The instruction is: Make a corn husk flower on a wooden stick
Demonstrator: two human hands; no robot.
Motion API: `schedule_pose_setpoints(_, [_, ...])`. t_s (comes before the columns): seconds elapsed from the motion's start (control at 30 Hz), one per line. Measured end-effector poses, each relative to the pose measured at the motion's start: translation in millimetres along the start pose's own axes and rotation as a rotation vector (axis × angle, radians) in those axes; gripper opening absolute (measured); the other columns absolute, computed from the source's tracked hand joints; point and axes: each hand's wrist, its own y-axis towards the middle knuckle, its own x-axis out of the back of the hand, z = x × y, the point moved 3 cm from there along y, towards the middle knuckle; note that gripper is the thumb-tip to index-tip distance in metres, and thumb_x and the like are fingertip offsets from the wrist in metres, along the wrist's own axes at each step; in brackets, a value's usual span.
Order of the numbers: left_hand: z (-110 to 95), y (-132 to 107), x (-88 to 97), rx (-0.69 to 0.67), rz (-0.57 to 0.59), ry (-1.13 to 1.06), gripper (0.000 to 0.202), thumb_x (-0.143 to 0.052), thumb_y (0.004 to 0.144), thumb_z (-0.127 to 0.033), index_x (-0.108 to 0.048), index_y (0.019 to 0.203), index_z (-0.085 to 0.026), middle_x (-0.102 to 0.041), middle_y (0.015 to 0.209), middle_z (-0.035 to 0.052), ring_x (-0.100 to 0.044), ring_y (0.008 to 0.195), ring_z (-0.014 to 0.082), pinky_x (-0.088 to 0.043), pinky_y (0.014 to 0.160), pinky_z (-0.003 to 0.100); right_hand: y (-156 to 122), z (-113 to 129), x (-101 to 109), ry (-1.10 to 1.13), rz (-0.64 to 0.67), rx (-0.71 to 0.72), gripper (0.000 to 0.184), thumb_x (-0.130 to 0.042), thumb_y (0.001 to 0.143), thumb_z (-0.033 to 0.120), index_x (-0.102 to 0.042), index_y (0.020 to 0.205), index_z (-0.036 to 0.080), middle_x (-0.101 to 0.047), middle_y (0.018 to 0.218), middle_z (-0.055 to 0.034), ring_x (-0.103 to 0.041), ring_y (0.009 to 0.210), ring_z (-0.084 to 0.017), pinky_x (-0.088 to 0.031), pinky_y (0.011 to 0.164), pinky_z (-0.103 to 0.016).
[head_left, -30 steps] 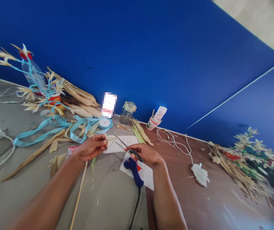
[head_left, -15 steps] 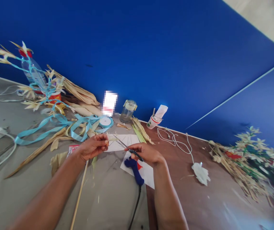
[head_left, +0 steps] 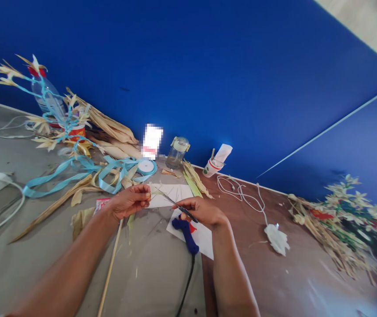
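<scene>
In my right hand [head_left: 201,210] is a pair of dark scissors [head_left: 168,197], its thin blades pointing left and away from me. My left hand [head_left: 132,201] is pinched closed beside the blade tips, on a thin pale strip [head_left: 156,192], perhaps corn husk. Its fingers cover most of the piece. Under the blades lies a white sheet [head_left: 177,192] with several thin dark wires on it. A dark-blue glue gun [head_left: 186,235] rests on a second white paper [head_left: 207,241], just below my right hand.
Light-blue ribbon [head_left: 53,180] and corn husks [head_left: 109,125] lie at the left, near husk flowers [head_left: 46,119] on blue stems. A glass jar [head_left: 177,153] and a paper cup [head_left: 212,167] stand by the blue wall. White cable [head_left: 241,193] and more husk flowers [head_left: 356,207] lie right.
The view has shifted very slightly. The scissor blades appear a little closer together, and both hands keep almost the same place and grip.
</scene>
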Motion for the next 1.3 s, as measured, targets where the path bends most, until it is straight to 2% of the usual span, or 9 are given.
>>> schedule_pose_setpoints(0.53, [-1.5, -2.1, -1.2, 0.025, -0.010, 0.024, 0.019, -0.079, 0.060, -0.007, -0.064, 0.070, -0.013, -0.059, 0.057, 0.0001, -0.050, 0.046, 0.0058, -0.040, 0.051, 0.017, -1.6, -1.7, 0.6, 0.006, -0.009, 0.000, 0.041, -0.067, 0.069, 0.024, -0.069, 0.109, 0.014, -0.066, 0.069, -0.0002, -0.048, 0.053, -0.006, -0.032, 0.048, -0.018])
schedule_pose_setpoints(1.0, [-1.5, -1.2, 2.4, 0.043, -0.007, 0.081, 0.020, -0.079, 0.060, -0.007, -0.062, 0.071, -0.013, -0.057, 0.056, -0.0012, -0.049, 0.047, 0.0054, -0.039, 0.049, 0.016, -3.5, -1.4, 0.9, -0.057, 0.049, -0.019, 0.046, -0.068, 0.072, 0.036, -0.066, 0.111, 0.012, -0.068, 0.071, -0.0020, -0.047, 0.053, -0.007, -0.032, 0.049, -0.018])
schedule_pose_setpoints(1.3, [-2.0, -1.4, 2.7, 0.061, -0.025, 0.123, 0.022, -0.080, 0.058, -0.008, -0.062, 0.070, -0.013, -0.056, 0.055, -0.0015, -0.050, 0.048, 0.0056, -0.038, 0.048, 0.015, -3.8, -5.9, 0.8, -0.040, 0.050, -0.023, 0.044, -0.070, 0.071, 0.035, -0.068, 0.108, 0.013, -0.067, 0.070, -0.0010, -0.045, 0.052, -0.006, -0.029, 0.047, -0.018])
